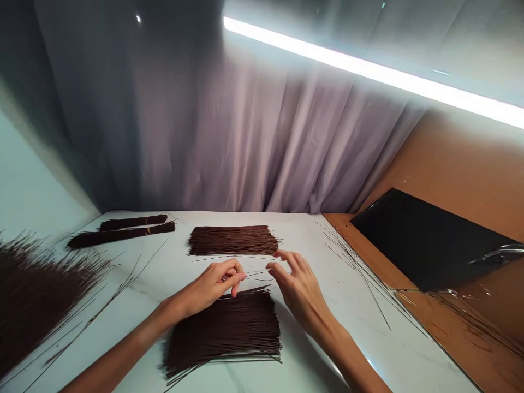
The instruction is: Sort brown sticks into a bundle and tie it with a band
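Observation:
My left hand (226, 278) is closed in a pinch on a few thin brown sticks (256, 273), which look like incense sticks. Their free ends point right, toward my right hand (293, 278). That hand hangs with its fingers apart and curved, close to the stick ends; no stick shows clearly between them. Below both hands lies a wide pile of the same dark sticks (229, 333), partly covered by my left hand and wrist. A second flat pile (233, 240) sits farther back, with a loose stick along its front edge.
Two tied bundles (123, 234) lie at the back left of the white table (319, 240). A large heap of sticks (36, 289) fills the left side. Loose sticks (360, 267) are strewn at the right, beside a black panel (421, 240). A grey curtain (245, 136) hangs behind.

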Demonstrator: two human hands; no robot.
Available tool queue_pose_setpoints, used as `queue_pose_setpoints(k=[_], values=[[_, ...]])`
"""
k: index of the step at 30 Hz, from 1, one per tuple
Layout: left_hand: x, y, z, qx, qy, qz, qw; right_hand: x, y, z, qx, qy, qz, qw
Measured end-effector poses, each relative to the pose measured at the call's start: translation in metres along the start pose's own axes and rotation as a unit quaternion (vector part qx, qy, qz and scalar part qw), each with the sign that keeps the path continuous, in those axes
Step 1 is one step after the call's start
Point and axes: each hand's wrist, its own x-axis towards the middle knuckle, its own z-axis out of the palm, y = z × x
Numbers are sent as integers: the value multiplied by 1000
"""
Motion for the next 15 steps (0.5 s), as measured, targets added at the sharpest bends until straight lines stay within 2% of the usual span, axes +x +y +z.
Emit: queue_pose_setpoints(k=[2,3,7,9,11,15], values=[[-2,0,-1,7,-6,-2,1000,1,8,-7,120,10,85,989],[-3,0,-3,9,-8,-3,1000,2,13,-11,184,3,135,974],[-3,0,-8,7,-8,-5,1000,2,31,-26,381,-87,304,869],[-2,0,-9,7,-9,-3,1000,2,34,-29,444,-101,335,825],[-1,-1,-9,10,-10,1,1000,3,33,-28,493,-84,336,798],[-1,-2,-9,36,-18,4,999,4,27,-23,526,-31,343,778]])
